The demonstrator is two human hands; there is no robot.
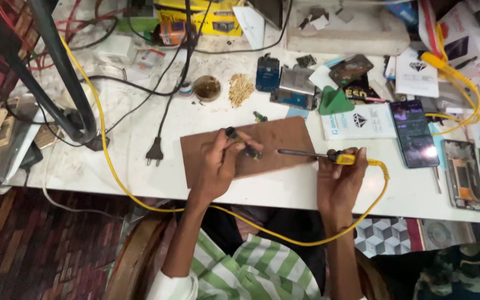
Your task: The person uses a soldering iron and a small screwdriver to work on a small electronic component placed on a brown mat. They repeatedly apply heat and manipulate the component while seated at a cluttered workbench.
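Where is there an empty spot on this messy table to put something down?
Bare white table runs along the near edge, below the brown board. Another bare patch lies between the yellow cable and the black plug. The far side and right end, around the phone, are crowded with parts and boxes.

bare forearms (184,239) — green-and-white striped shirt (251,272), sleeves rolled to the elbows.

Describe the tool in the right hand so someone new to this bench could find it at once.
Start at the brown board in the middle of the white bench. The right hand at its right edge holds a soldering iron, dark tip pointing left over the board. Its yellow grip and looping yellow cable set it apart.
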